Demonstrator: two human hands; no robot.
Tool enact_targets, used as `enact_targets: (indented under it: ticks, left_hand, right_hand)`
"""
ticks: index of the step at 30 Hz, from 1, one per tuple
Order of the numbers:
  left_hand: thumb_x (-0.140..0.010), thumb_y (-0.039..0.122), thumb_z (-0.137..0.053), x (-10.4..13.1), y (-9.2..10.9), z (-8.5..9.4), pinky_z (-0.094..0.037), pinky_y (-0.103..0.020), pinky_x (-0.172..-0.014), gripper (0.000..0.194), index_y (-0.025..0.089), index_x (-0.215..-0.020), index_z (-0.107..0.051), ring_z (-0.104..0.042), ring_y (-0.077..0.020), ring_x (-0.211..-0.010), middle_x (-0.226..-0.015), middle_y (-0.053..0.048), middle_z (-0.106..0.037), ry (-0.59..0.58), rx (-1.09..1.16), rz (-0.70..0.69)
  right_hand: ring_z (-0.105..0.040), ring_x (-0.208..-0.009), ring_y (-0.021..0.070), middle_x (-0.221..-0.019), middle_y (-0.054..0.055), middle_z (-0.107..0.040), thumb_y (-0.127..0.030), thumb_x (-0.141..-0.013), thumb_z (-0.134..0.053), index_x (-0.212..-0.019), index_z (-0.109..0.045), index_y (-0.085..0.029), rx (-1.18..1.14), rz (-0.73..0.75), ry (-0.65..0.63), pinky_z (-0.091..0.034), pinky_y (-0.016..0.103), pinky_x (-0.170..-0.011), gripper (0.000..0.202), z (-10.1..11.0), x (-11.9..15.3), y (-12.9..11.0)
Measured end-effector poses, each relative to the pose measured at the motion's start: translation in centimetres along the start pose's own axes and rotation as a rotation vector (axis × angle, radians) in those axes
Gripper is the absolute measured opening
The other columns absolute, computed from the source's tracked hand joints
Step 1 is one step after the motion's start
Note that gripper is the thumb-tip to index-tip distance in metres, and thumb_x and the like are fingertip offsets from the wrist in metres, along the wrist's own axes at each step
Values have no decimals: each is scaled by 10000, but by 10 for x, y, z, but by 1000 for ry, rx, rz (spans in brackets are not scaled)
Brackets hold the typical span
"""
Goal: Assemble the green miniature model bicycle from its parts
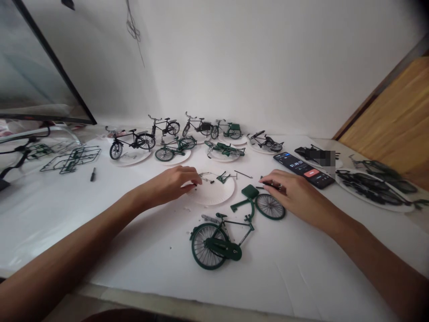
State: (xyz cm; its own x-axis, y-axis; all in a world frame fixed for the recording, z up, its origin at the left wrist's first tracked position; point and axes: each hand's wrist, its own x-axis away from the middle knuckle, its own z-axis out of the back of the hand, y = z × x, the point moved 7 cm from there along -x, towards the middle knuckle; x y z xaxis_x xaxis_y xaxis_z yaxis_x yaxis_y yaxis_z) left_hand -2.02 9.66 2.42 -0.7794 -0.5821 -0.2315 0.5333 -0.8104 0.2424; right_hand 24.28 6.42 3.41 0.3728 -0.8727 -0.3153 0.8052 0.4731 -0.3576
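Note:
My left hand [179,182] is closed in a pinch at the left rim of a white paper plate [209,197]. Something tiny and dark shows at its fingertips, too small to name. My right hand [286,190] pinches a thin dark stick-like piece just above a loose green model bicycle wheel [271,206]. In front of me lies a partly assembled green model bicycle [223,246] on its side, with a rear wheel and frame. A green fork-and-fender part [251,208] and a green box-shaped part [250,192] are beside it. Small green parts [224,177] rest on the plate.
Several black and green model bicycles [136,141] stand or lie on plates along the wall. A phone [303,170] with a running timer is at right, near a plate of black parts [372,190]. Green sprues [73,158] and a small screwdriver [93,174] lie left, below a monitor [36,67].

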Motion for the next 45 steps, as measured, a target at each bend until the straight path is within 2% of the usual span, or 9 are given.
enact_targets:
  ticks: [7, 13, 16, 18, 20, 25, 30, 36, 45]
  left_hand:
    - [-980, 136, -533, 2, 42, 3, -516, -294, -815, 187, 164, -1108, -666, -632, -177, -962, -1132, -100, -637, 42, 194, -101]
    - [-944, 90, -598, 6, 89, 0, -529, -218, -749, 135, 154, -1003, -700, -643, -130, -907, -1086, -89, -620, 46, 597, -170]
    - [-958, 93, -583, 9, 99, -2, -533, -214, -763, 143, 160, -1010, -698, -655, -121, -895, -1078, -83, -634, 33, 674, -168]
    - [-963, 87, -573, 11, 100, 0, -533, -209, -768, 150, 161, -1012, -693, -657, -119, -899, -1078, -81, -647, 41, 680, -166]
    - [-958, 80, -577, 12, 98, 2, -533, -206, -773, 152, 166, -1018, -687, -656, -120, -909, -1070, -78, -655, 62, 669, -154]
    - [-957, 97, -575, 15, 96, -3, -526, -216, -792, 192, 198, -1088, -673, -637, -135, -962, -1103, -77, -655, 51, 592, -104]
    - [-960, 118, -575, 12, 100, -14, -485, -280, -858, 153, 202, -1054, -662, -616, -149, -921, -1026, -54, -680, 14, 482, -110]
    - [-949, 68, -560, 10, 97, -19, -491, -317, -869, 204, 200, -1055, -674, -627, -165, -930, -1027, -63, -708, -1, 506, -117]
    - [-943, 80, -567, 13, 96, -21, -517, -272, -910, 213, 175, -1067, -711, -637, -180, -1059, -1166, -98, -668, -29, 528, -127]
  right_hand:
    - [-630, -810, 178, -1049, 74, -683, -287, -1002, -502, -1047, -681, -203, -59, 40, -11, -484, 305, -693, 203, -4, 4, -11]
    - [-618, -794, 156, -974, 54, -684, -266, -1017, -494, -1052, -671, -200, -163, 214, -51, -453, 288, -695, 192, -8, 15, -58]
    - [-601, -650, 137, -764, -4, -677, -380, -977, -590, -942, -686, -208, -165, 278, -198, -429, 292, -660, 200, -21, 27, -84]
    - [-645, -672, 171, -761, -14, -706, -516, -846, -738, -994, -701, -226, -153, 252, -289, -452, 308, -687, 328, -31, 34, -91]
    - [-673, -693, 206, -763, -11, -721, -539, -762, -807, -1058, -704, -243, -128, 228, -350, -462, 316, -671, 431, -41, 38, -92]
    - [-637, -576, 152, -712, -11, -705, -354, -845, -777, -1018, -697, -193, -174, 182, -354, -399, 263, -533, 249, -55, 35, -88]
    - [-659, -593, 157, -728, 10, -730, -332, -833, -793, -854, -674, -183, -174, 127, -260, -400, 250, -519, 192, -53, 31, -85]
    - [-707, -692, 202, -793, 29, -753, -368, -813, -803, -940, -694, -206, -162, 61, -307, -477, 262, -577, 233, -55, 32, -79]
    - [-707, -769, 248, -831, 27, -748, -445, -775, -808, -1206, -640, -259, -149, -33, -322, -505, 300, -625, 499, -52, 30, -76]
